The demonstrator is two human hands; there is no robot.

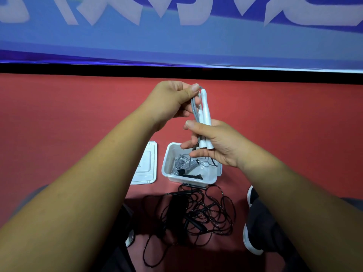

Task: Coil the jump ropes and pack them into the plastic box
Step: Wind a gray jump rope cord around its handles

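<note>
With one grey coil (182, 163) packed in the plastic box (166, 163), a white-handled rope (205, 114) is gripped by the left hand (172, 101) and right hand (216, 142); the black tangle (196, 213) is not yet coiled.

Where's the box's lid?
Head view: the lid lies flat on the red floor, just left of the plastic box, partly behind the left forearm.

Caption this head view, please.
Left hand and right hand bundle a white-handled grey jump rope above a translucent plastic box.
</note>
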